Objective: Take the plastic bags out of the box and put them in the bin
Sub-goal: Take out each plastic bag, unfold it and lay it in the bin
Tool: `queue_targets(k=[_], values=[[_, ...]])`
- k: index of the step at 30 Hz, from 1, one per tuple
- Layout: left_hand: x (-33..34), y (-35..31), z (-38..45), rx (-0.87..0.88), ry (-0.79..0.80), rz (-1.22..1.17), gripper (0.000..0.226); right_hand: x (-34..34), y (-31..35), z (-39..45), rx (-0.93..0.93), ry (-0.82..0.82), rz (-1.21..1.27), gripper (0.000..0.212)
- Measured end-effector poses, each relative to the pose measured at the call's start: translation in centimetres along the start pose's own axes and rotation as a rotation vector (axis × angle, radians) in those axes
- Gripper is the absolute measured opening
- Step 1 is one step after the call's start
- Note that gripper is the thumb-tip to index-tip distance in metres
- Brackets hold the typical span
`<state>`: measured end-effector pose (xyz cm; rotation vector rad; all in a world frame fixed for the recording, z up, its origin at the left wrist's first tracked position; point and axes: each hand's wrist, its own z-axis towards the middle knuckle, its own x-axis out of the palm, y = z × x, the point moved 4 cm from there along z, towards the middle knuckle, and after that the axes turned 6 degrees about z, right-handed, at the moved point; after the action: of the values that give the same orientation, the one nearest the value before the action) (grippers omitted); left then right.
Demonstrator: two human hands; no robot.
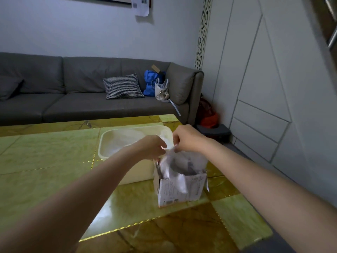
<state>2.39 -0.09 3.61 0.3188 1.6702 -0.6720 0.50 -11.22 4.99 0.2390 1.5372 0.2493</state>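
Crinkled clear plastic bag (182, 162) — cardboard box (179, 190)

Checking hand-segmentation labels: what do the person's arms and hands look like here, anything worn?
Both forearms are bare for all their visible length: no sleeves in view. The left hand and right hand wear no gloves; no watch, bracelet, ring or marking is visible, though the picture is soft.

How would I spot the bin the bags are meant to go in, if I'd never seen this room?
Find the yellow-green marble table in front of the grey sofa. On it, just beyond the small printed cardboard box, stands the bin. It is the cream, rounded-rectangle plastic tub, open on top, wider than the box and plain.
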Motion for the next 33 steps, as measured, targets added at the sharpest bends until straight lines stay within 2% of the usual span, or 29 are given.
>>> queue_targets(k=[1,4,6,8,10,13,16,19,20,21,23,27,31,33], values=[[0.0,-0.1,0.0,-0.017,0.021,-0.063,0.031,-0.8,0.0,-0.1,-0.007,-0.031,0.061,0.009],[-0.7,-0.3,0.1,-0.124,0.022,-0.376,0.025,-2.2,-0.1,-0.9,-0.004,-0.079,0.192,0.028],[-1.0,-0.2,-0.1,-0.207,0.007,-0.495,0.035,-2.1,-0.4,-1.0,0.015,-0.108,0.219,0.033],[-0.7,-0.4,-0.3,-0.228,0.041,-0.44,0.044,-1.7,-0.6,-1.2,0.026,-0.149,0.249,0.034],[-0.4,-0.6,-0.7,-0.219,0.051,-0.434,0.037,-1.6,-0.7,-1.5,0.017,-0.17,0.233,0.032],[-0.8,-0.7,-0.5,-0.192,-0.042,-0.484,0.022,-1.9,-0.4,-1.9,-0.032,-0.153,0.175,0.031],[-1.6,-0.6,-0.1,-0.184,-0.127,-0.441,0.02,-2.1,-0.4,-2.0,-0.091,-0.073,0.225,0.019],[-2.5,-0.6,0.1,-0.179,-0.153,-0.481,0.016,-1.9,-0.8,-2.1,-0.072,0.007,0.253,0.056],[-2.8,-0.6,0.0,-0.174,-0.148,-0.516,0.012,-1.7,-1.1,-2.0,-0.054,0.006,0.252,0.062],[-3.0,-0.6,-0.2,-0.163,-0.141,-0.56,0.01,-1.5,-1.1,-2.1,-0.038,-0.001,0.256,0.057],[-3.9,-0.6,-0.4,-0.126,-0.156,-0.652,0.008,-0.9,-1.9,-2.0,0.002,-0.036,0.241,0.021],[-6.2,-0.3,-0.9,-0.08,-0.276,-0.803,0.005,0.8,-3.5,-2.4,0.093,-0.052,0.346,0.037],[-7.6,0.3,-1.2,-0.074,-0.493,-0.868,0.006,2.3,-3.2,-3.3,0.022,0.02,0.22,0.033],[-7.9,0.6,-1.3,-0.05,-0.562,-0.892,0.005,3.1,-3.0,-3.5,0.006,0.122,0.127,0.021]])
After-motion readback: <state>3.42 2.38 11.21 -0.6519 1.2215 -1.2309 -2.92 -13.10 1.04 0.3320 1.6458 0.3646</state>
